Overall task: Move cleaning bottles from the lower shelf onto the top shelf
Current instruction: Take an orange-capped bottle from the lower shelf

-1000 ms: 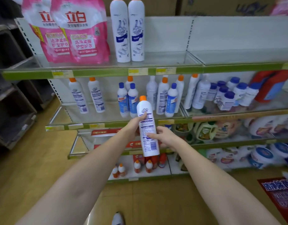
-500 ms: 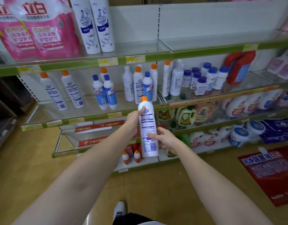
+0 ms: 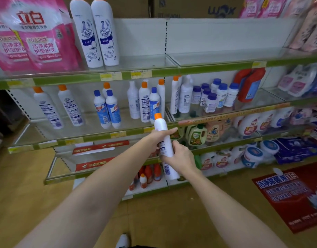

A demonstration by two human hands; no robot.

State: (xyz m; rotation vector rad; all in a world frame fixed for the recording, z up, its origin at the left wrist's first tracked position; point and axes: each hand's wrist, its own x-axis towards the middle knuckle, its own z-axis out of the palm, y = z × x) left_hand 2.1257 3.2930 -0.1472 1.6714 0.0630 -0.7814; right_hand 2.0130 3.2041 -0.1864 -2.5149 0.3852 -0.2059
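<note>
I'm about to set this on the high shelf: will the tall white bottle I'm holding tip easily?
Probably yes: the white bottle is tall and narrow, so a nudge could topple it. Its smooth plastic may be slippery; left hand and right hand both grip it. It looks rigid, not floppy.

A tall white cleaning bottle (image 3: 163,138) with an orange cap is held in front of the lower shelf (image 3: 93,137), slightly tilted, its cap just below that shelf's green front edge and its base well beneath it. Its printed label and barcode face left. Other white bottles with orange caps (image 3: 46,108) stand upright on the lower shelf at its left, and more orange-capped and blue-capped bottles (image 3: 107,110) stand near its middle. Above the lower shelf, on the top shelf (image 3: 145,73), two white toilet-cleaner bottles (image 3: 96,33) with orange caps stand upright, touching side by side.
</note>
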